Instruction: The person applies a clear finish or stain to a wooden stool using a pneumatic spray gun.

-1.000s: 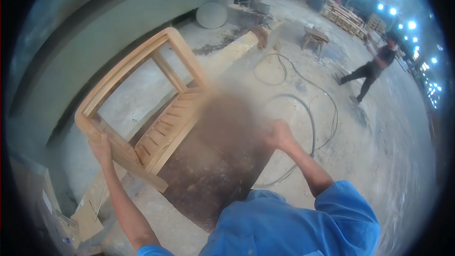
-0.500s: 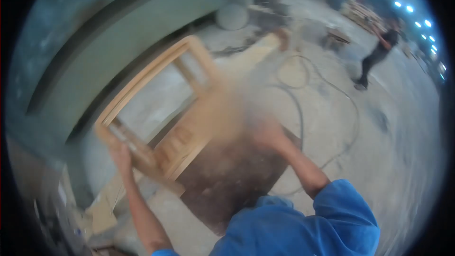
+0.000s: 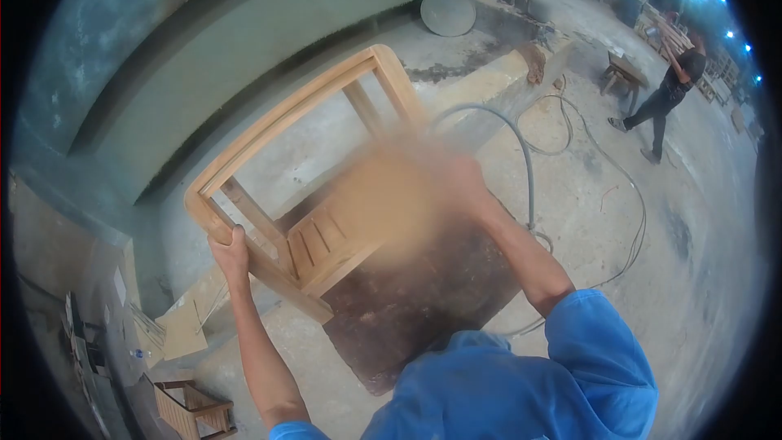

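A light wooden frame (image 3: 281, 118), like a chair with a slatted panel, stands tilted over a dark brown board (image 3: 423, 310). My left hand (image 3: 230, 254) is wrapped round its lower left rail. My right hand (image 3: 463, 183) is at the frame's right side, partly lost in a blurred patch that also covers the middle of the frame; its fingers and anything in them cannot be made out. A grey hose (image 3: 525, 155) arches up just beyond my right hand.
Thinner hose (image 3: 642, 232) loops over the concrete floor on the right. Another person (image 3: 672, 90) walks at the upper right, near a small wooden stand (image 3: 624, 73). A green-grey wall (image 3: 244, 57) curves behind the frame. A small slatted wooden piece (image 3: 191, 411) lies at the lower left.
The view has shifted, so the frame and both hands appear farther right. The slatted panel shows more sharply, and the small wooden piece at the lower left shows more fully. The other person's legs are now apart.
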Demonstrator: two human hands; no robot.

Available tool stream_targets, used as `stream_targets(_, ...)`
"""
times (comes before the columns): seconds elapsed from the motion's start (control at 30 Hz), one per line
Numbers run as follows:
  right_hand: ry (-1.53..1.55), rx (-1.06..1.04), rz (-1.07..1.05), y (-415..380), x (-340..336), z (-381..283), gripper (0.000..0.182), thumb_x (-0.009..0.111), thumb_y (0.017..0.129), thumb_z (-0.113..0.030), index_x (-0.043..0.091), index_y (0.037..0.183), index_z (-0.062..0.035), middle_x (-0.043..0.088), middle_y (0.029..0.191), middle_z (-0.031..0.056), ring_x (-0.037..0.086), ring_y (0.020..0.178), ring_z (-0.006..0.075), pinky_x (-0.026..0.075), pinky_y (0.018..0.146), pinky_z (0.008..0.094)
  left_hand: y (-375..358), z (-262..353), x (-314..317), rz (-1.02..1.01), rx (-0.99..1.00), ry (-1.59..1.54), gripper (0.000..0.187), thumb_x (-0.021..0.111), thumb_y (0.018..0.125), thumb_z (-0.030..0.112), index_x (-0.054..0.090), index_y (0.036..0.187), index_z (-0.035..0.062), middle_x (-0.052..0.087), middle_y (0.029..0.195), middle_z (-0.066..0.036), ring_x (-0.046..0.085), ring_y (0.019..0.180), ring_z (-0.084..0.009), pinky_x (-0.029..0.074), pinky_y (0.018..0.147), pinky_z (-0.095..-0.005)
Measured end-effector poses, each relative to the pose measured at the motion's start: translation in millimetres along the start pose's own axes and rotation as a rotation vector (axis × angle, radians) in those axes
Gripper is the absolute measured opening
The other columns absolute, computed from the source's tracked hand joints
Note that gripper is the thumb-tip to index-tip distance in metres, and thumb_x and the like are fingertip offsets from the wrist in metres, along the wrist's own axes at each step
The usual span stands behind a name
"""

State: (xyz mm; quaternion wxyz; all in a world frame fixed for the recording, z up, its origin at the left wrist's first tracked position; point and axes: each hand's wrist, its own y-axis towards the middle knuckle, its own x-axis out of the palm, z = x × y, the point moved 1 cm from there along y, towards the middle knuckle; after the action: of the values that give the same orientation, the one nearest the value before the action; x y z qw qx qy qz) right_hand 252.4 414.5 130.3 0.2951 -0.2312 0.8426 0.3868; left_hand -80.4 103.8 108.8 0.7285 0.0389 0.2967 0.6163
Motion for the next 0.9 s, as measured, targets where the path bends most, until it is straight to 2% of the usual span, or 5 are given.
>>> stream_targets(0.23,-0.077,0.103,-0.194,-26,62,41,0.048,0.071,0.086,-0.042,0.066,0.122,-0.0109,0.071,0.088,0.0195,0.07,0.08,0.0384,0.055,0.073,0.0468,10,-54,-3,-0.03,0.038,0.099,0.041,0.063,0.082,0.02,0.057,0.114,-0.0059,0.064,0.102,-0.017,0.062,0.095,-0.0252,0.049,0.085,-0.039)
stream_targets(0.37,0.599,0.09,0.03,-22,19,-14,0.047,0.073,0.087,-0.035,0.065,0.124,-0.0067,0.071,0.097,0.0203,0.071,0.088,0.0329,0.055,0.079,0.0391,8,-48,-6,-0.209,-0.1,0.057,0.042,0.063,0.083,0.022,0.058,0.116,-0.0033,0.065,0.106,-0.016,0.062,0.098,-0.0261,0.049,0.087,-0.0419)
stream_targets(0.53,0.903,-0.018,-0.053,-3,37,-76,0.046,0.074,0.087,-0.03,0.066,0.122,-0.0019,0.072,0.1,0.0174,0.071,0.091,0.0212,0.053,0.081,0.0314,-4,-8,-4,-0.025,-0.037,0.055,0.05,0.068,0.08,0.023,0.054,0.12,-0.0034,0.063,0.103,-0.015,0.062,0.098,-0.0239,0.048,0.088,-0.0384)
stream_targets(0.73,0.903,0.075,-0.328,0,50,-100,0.046,0.074,0.086,-0.031,0.066,0.122,-0.0023,0.073,0.097,0.0155,0.071,0.086,0.0204,0.053,0.078,0.0307,-12,-5,-1,-0.048,-0.033,-0.007,0.04,0.068,0.083,0.018,0.056,0.115,-0.0026,0.063,0.101,-0.01,0.061,0.092,-0.0197,0.048,0.084,-0.0337)
stream_targets(0.9,0.773,0.037,-0.154,-54,46,-106,0.045,0.075,0.086,-0.024,0.065,0.123,-0.0013,0.072,0.093,0.0148,0.07,0.08,0.0208,0.054,0.072,0.0311,-23,4,-5,0.003,0.064,-0.035,0.04,0.069,0.082,0.017,0.056,0.113,-0.0032,0.063,0.103,-0.012,0.06,0.092,-0.0198,0.047,0.085,-0.0337)
